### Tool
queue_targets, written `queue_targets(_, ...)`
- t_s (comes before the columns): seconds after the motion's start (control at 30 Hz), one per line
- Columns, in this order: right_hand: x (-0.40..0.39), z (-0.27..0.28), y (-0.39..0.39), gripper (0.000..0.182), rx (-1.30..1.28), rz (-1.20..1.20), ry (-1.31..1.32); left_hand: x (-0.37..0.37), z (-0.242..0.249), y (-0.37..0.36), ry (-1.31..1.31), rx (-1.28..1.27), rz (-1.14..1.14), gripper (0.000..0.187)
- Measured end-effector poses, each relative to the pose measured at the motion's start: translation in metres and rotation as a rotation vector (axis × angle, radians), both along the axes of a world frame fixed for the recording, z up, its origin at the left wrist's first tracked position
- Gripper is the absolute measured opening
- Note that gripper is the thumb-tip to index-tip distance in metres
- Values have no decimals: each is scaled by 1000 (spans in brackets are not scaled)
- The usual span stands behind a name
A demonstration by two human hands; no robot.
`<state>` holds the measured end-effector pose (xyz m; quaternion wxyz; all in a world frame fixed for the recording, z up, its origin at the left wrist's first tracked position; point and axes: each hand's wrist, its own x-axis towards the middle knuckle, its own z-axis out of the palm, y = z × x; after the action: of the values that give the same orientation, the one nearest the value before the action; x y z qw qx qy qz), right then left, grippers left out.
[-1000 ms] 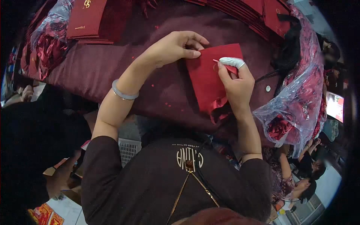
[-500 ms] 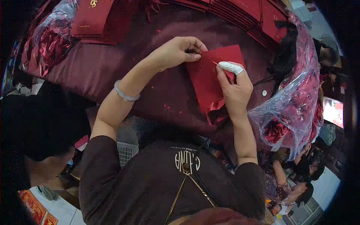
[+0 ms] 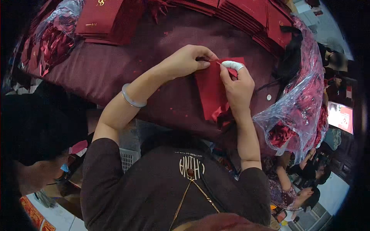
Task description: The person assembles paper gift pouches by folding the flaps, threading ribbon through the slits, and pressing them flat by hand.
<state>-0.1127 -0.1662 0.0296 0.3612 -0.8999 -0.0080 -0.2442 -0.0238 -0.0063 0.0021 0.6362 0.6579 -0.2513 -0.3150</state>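
Note:
A red paper piece (image 3: 210, 90) lies on the dark red cloth in front of me, with a shiny red ribbon (image 3: 219, 112) at its lower end. My left hand (image 3: 187, 59) pinches the upper left edge of the paper between thumb and fingertips. My right hand (image 3: 239, 86) is closed at the paper's top, thumb against an index finger wrapped in a white cover (image 3: 232, 65). A thin, pale tip shows between those right fingertips; what it belongs to is too small to tell. Both hands' fingertips are close together, nearly touching.
Stacks of red folders or bags (image 3: 246, 17) line the far edge, with another stack (image 3: 100, 19) at upper left. Plastic-wrapped red ribbons (image 3: 304, 111) lie right and more (image 3: 58, 38) left. A white round piece (image 3: 269, 97) rests on the cloth (image 3: 162, 100). People sit at both sides.
My right hand has moved slightly left and up, and my left hand slightly right and down, bringing the fingertips nearer together. The paper's top edge has folded or tilted.

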Motion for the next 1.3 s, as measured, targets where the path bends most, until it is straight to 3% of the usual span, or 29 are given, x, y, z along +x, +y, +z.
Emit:
queue_targets(0.17, -3, -2, -1, 12, 128, -47, 176, -7, 14, 0, -66, 80, 27, 25)
queue_targets(0.33, -2, -2, -1, 13, 137, -83, 183, -8, 9, 0, -46, 37, 48, 27)
queue_targets(0.67, 5, 0, -4, 14, 203, -60, 396, -17, 8, -6, -291, 218, 162, 30)
queue_targets(0.7, 4, -3, -4, 14, 206, -59, 392, -19, 7, -7, -300, 205, 181, 30)
queue_targets(0.77, 3, -10, -1, 12, -143, 23, 122, -18, 4, -8, -318, 196, 203, 30)
queue_targets(0.93, 5, -13, 1, 12, -173, 65, 14, -16, 5, -7, -276, 181, 187, 30)
queue_targets(1.0, 6, -11, -1, 14, -77, 13, 164, -16, 4, -8, -285, 196, 209, 30)
queue_targets(1.1, 12, -10, -7, 18, 296, -39, 426, -17, 4, -8, -317, 236, 219, 31)
queue_targets(1.17, 12, -11, -6, 18, 351, -35, 396, -17, 4, -8, -376, 266, 209, 32)
queue_targets(1.27, 12, -13, -4, 16, 275, -26, 418, -18, 1, -9, -398, 281, 228, 32)
queue_targets(1.3, 10, -16, -2, 14, 36, 13, 229, -18, 0, -10, -401, 285, 233, 32)
